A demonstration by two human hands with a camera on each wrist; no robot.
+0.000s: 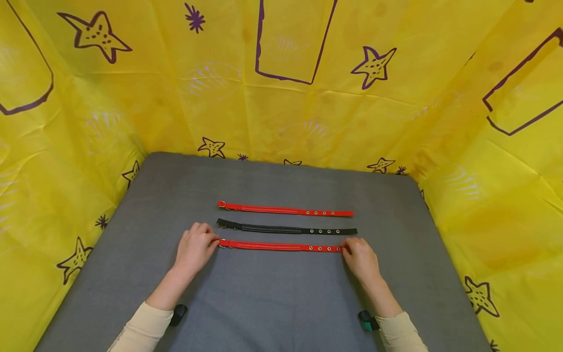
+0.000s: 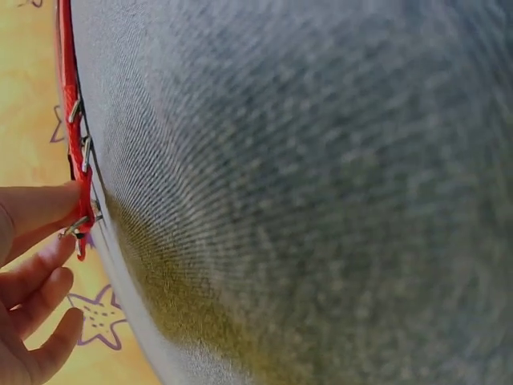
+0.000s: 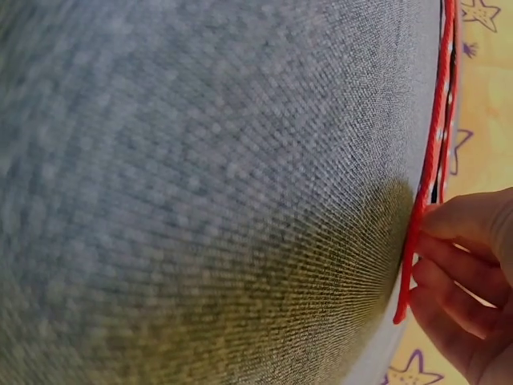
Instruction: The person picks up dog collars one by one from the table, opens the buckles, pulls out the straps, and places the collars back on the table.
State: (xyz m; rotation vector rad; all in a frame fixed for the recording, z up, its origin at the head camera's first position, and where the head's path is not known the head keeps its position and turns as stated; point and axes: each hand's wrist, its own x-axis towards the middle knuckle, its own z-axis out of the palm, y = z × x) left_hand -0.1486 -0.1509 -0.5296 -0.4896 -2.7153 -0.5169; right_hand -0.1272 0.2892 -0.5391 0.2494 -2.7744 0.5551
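Three collars lie in parallel rows on the grey cloth. The nearest is a red collar [image 1: 269,246] with a row of metal eyelets towards its right end. My left hand [image 1: 195,247] pinches its buckle end, where metal fittings show in the left wrist view. At the other end my right hand [image 1: 362,259] holds the eyelet end between thumb and fingers, and the red tip sticks out past them in the right wrist view. Just behind lies a black collar [image 1: 271,229], and beyond that a second red collar [image 1: 269,209]; neither hand touches these two.
The grey cloth-covered surface [image 1: 272,298] has rounded far corners. Yellow fabric [image 1: 228,112] printed with purple starfish hangs behind it and along both sides. A dark strap shows at each wrist, below the light sleeves [image 1: 147,325].
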